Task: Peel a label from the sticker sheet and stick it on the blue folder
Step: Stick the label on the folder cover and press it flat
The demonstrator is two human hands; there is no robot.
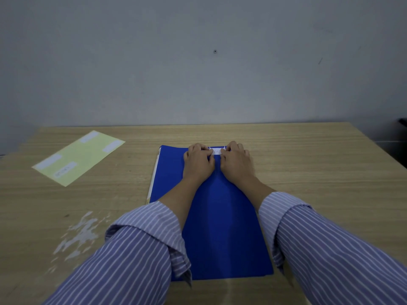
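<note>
I see label (pixel 217 150) at frame centre, on far edge of blue folder (pixel 220 216). Left hand (pixel 198 160) and right hand (pixel 236 160) each press one end with curled fingertips, probably smoothing it flat. Sticker sheet (pixel 79 157) parked upper left on desk (pixel 319 172), clear of work.

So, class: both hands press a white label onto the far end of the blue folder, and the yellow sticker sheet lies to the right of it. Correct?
Not quite. The head view shows the sticker sheet lying left of the blue folder, not right. The rest holds: left hand and right hand press the white label.
</note>
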